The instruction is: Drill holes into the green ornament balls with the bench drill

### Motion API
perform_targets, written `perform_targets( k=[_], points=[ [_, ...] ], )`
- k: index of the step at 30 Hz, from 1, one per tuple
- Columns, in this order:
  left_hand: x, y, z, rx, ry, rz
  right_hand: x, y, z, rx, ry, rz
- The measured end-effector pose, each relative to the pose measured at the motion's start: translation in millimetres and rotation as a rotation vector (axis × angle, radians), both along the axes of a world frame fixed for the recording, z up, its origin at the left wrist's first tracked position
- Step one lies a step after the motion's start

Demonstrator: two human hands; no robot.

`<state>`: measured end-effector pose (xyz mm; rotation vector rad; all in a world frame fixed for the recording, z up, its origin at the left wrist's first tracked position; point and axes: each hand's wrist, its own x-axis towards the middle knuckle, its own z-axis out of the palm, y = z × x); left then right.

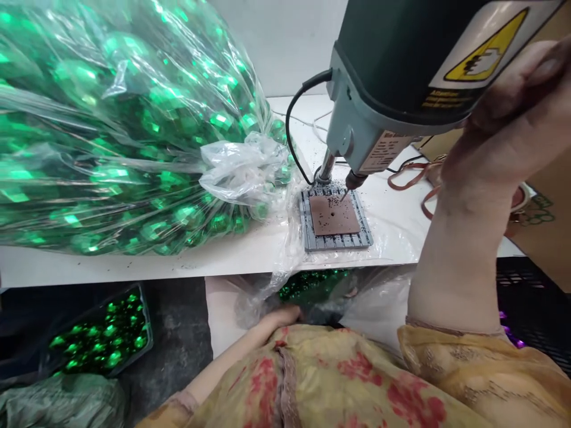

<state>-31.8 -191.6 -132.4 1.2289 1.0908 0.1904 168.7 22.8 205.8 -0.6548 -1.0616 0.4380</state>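
Note:
A small bench drill press [379, 77] stands on the white table, its thin bit above a brown square plate [334, 217] with a dark hole. The plate lies on the grey slotted base [339, 242], scattered with dark shavings. My right hand [513, 107] is closed at the right side of the drill head, fingers curled; the exact part it grips is hidden. Below the table edge, my left hand [288, 314] reaches to an open plastic bag of small shiny green pieces [312, 285]. Its fingers are mostly out of sight.
A large clear bag of faceted green balls [134, 137] fills the table's left. A crate of green balls [104, 330] sits low at left. Orange-handled scissors [410, 175] lie behind my right wrist, near a cardboard box [548, 238]. A black cable [289, 128] loops beside the drill.

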Motion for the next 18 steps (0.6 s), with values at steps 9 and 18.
perform_targets(
  k=[9, 18],
  points=[
    [-32.2, -30.4, 39.2, -0.106, -0.166, -0.030, -0.9, 6.2, -4.6, 0.156, 0.109, 0.028],
    [-36.8, 16.1, 174.6, 0.587, 0.029, 0.270, 2.2, 0.3, -7.6, 0.064, 0.110, 0.127]
  ],
)
